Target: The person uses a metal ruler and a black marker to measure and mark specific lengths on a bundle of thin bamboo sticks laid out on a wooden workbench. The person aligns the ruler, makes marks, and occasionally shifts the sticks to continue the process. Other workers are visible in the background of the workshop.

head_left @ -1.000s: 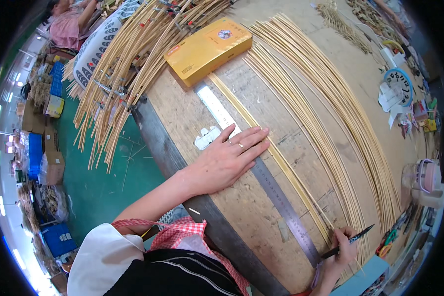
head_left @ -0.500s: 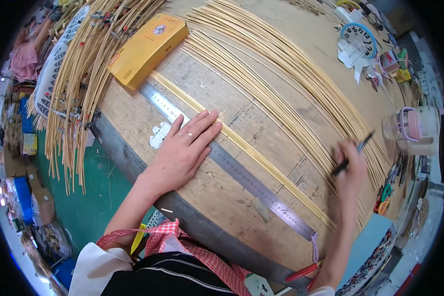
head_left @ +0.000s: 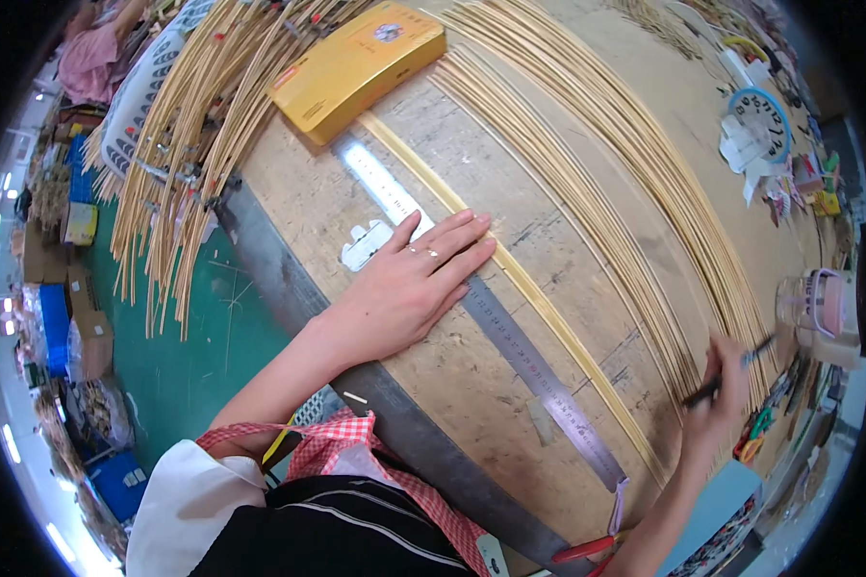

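left hand (head_left: 409,288) flat, fingers spread on steel ruler (head_left: 510,341) | right hand (head_left: 717,409) closed around pen (head_left: 726,370), tip over bamboo strips (head_left: 635,192) | bench: wooden worktop (head_left: 452,385), yellow box (head_left: 356,62) beyond ruler | floor: green (head_left: 192,356)

You stood at a worn wooden surface (head_left: 375,192) with a dark metal edge. Green floor (head_left: 212,356) lay to your left, cardboard boxes (head_left: 67,288) and blue crates (head_left: 120,481) along it, bright ceiling-light strips reflected.
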Available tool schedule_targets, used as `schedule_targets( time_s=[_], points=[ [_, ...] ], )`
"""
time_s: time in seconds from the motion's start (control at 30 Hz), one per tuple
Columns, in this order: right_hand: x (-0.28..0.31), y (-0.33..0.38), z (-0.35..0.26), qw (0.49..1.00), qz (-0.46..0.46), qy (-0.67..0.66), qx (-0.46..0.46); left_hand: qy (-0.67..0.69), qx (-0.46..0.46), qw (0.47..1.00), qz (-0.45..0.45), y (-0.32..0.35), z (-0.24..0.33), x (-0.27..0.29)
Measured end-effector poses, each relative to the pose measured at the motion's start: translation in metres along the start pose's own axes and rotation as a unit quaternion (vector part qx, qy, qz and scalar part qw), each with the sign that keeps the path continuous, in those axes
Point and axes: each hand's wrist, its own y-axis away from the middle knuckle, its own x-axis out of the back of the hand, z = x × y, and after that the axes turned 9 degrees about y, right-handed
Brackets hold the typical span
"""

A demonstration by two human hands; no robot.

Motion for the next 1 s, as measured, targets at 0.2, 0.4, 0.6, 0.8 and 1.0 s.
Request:
schedule_targets(
  time_s=[0.2,0.4,0.6,0.8,1.0],
  points=[
    [0.037,0.054,-0.041,0.989,-0.105,-0.033,-0.1,-0.05,-0.022,0.998,0.012,0.0,-0.001,-0.001],
    [0.023,0.062,-0.054,0.985,-0.122,-0.047,-0.116,-0.018,-0.009,1.0,0.012,0.0,-0.001,-0.001],
    [0.011,0.066,-0.049,0.985,-0.146,-0.053,-0.081,-0.017,-0.006,1.0,0.005,-0.001,-0.001,0.0],
    [0.014,0.057,-0.063,0.978,-0.178,-0.041,-0.098,-0.033,0.017,0.999,-0.022,0.0,0.001,0.001],
    [0.003,0.019,-0.046,0.979,-0.144,-0.085,-0.12,-0.031,0.026,0.999,-0.013,-0.003,0.006,0.001]
  ],
)
